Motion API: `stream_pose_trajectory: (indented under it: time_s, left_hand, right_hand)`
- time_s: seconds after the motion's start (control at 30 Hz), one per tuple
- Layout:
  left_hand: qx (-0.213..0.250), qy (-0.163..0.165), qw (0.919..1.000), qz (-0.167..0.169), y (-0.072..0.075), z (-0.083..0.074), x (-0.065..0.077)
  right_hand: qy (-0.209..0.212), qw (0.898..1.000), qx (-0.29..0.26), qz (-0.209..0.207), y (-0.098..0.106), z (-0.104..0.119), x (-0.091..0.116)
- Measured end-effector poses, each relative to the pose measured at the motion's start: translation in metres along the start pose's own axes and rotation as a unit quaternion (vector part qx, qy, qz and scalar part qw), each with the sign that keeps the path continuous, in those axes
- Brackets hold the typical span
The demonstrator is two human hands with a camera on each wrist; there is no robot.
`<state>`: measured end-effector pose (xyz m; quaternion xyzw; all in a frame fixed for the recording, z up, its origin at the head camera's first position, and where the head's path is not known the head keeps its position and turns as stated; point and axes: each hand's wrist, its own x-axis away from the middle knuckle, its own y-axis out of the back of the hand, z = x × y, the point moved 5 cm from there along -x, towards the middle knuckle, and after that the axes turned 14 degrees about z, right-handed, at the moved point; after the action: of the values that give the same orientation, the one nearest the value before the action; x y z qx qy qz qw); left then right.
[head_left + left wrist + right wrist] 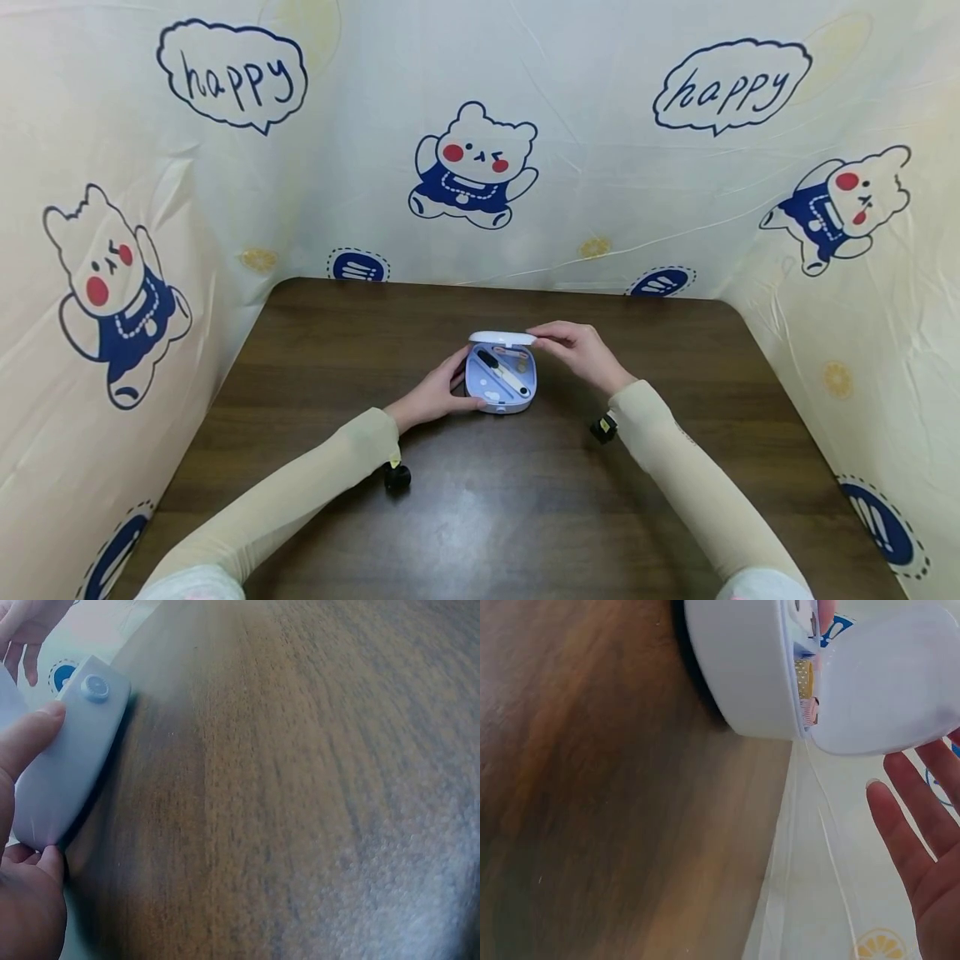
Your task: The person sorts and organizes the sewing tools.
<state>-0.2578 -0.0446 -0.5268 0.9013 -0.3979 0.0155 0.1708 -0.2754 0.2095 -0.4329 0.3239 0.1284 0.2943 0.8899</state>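
Observation:
A small lavender-blue case with rounded corners stands on the table, its white lid raised on the far side. Inside lies a slim white stick with a black end; its kind is unclear. My left hand grips the case from the left, thumb at its front wall beside a round button. At the lid's right edge, my right hand pinches with thumb and forefinger, while other fingers hang loose. Small pink and gold patterned pieces show behind the stick.
The brown wooden table reaches a cloth backdrop printed with bears, which rises behind it and on both sides. A small black device hangs at the left wrist and another black device at the right.

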Motion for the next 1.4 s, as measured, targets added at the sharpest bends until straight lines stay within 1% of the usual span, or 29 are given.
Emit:
stream_pose_trajectory:
  time_s: [0.17, 0.4, 0.47, 0.57, 0.67, 0.8, 0.93, 1.13, 1.27, 1.4]
  left_hand:
    - [0.004, -0.007, 1.0, -0.005, 0.0, 0.001, 0.0]
    - [0.008, -0.02, 0.9997, -0.006, -0.001, 0.0, 0.0]
    - [0.006, -0.019, 0.9998, -0.007, -0.001, 0.001, -0.001]
    - [0.005, -0.018, 0.9998, -0.009, -0.001, 0.001, -0.001]
    - [0.004, -0.018, 0.9998, -0.008, -0.001, 0.002, -0.001]
    - [0.003, -0.021, 0.9997, -0.007, -0.001, 0.002, -0.001]
    - [0.006, -0.02, 0.9998, -0.004, -0.001, 0.001, -0.001]
    - [0.009, -0.017, 0.9998, -0.003, 0.0, -0.001, 0.0]
    - [0.011, -0.018, 0.9998, -0.005, 0.001, -0.002, 0.0]
    - [0.011, -0.017, 0.9998, -0.005, 0.001, 0.0, 0.0]
  right_hand:
    - [0.034, 0.999, 0.026, 0.016, -0.003, 0.003, 0.004]
    - [0.048, 0.996, 0.065, 0.031, -0.006, 0.008, 0.009]
    - [0.051, 0.995, 0.081, 0.034, -0.007, 0.009, 0.01]
    - [0.064, 0.992, 0.106, 0.034, -0.009, 0.009, 0.013]
    - [0.086, 0.987, 0.129, 0.029, -0.011, 0.009, 0.015]
    - [0.108, 0.983, 0.148, 0.023, -0.013, 0.009, 0.018]
    - [0.111, 0.982, 0.151, 0.029, -0.016, 0.009, 0.022]
    - [0.1, 0.98, 0.164, 0.043, -0.022, 0.008, 0.027]
    - [0.108, 0.975, 0.189, 0.042, -0.026, 0.007, 0.028]
    - [0.136, 0.964, 0.225, 0.035, -0.031, 0.006, 0.029]
